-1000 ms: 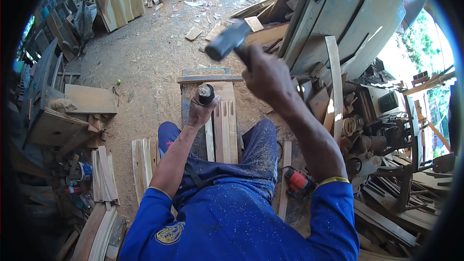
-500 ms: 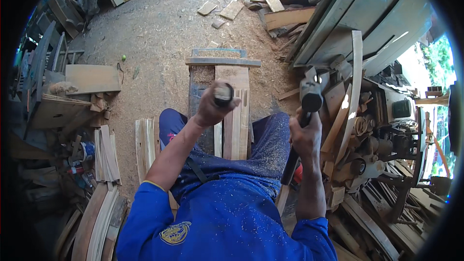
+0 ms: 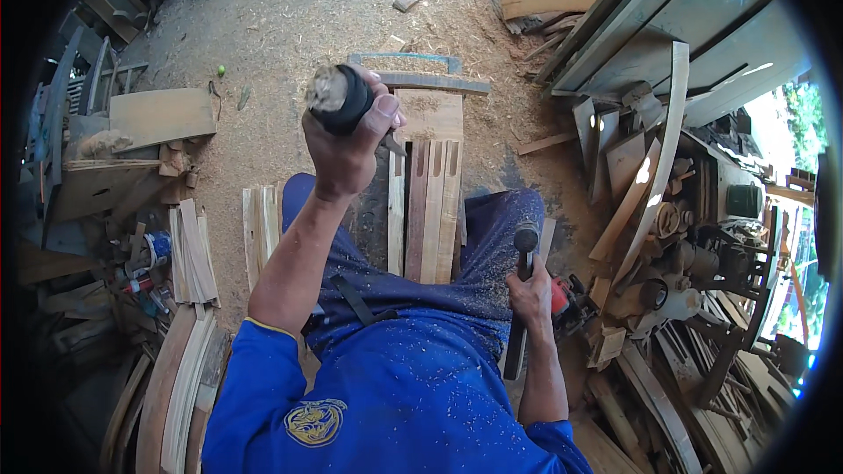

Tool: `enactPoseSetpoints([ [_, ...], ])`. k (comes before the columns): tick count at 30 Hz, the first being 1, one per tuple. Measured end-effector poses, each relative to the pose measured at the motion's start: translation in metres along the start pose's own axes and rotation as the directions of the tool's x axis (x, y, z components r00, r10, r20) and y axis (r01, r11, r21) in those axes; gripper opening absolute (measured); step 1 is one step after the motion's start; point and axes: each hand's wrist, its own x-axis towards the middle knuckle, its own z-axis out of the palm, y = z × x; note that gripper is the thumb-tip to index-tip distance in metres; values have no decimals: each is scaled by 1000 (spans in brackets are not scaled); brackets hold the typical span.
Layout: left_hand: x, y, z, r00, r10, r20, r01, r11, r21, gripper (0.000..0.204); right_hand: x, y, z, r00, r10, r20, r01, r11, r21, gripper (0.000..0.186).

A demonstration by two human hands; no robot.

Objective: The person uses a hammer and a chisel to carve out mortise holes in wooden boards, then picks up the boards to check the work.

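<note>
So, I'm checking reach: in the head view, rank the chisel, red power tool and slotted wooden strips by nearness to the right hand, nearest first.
1. Red power tool: just right of the right hand.
2. Slotted wooden strips: between the legs.
3. Chisel: farther left, in the left hand.

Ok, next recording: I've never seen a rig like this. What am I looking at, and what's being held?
There is no robot, just a person's two bare hands. The view comes from a fisheye camera worn on the head, looking down, so straight edges bend and picture left is the person's left. The left hand grips a black-collared tool, probably a chisel. The right hand holds a hammer near the right thigh. Between the knees, slotted wooden strips lie side by side, with a crosspiece beyond them. Wood shavings are scattered over the floor.
</note>
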Motion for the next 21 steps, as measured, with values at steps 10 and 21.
enactPoseSetpoints([
  [10, -7, -22, -14, 972, -233, 42, 231, 972, 51, 17, 2, -7, 14, 995, -61, 73, 68, 993, -98, 24],
  [21, -8, -30, -16, 970, -239, 51, 232, 966, 119, 15, -5, -16, 8, 994, -71, 82, 86, 978, -190, 24],
])
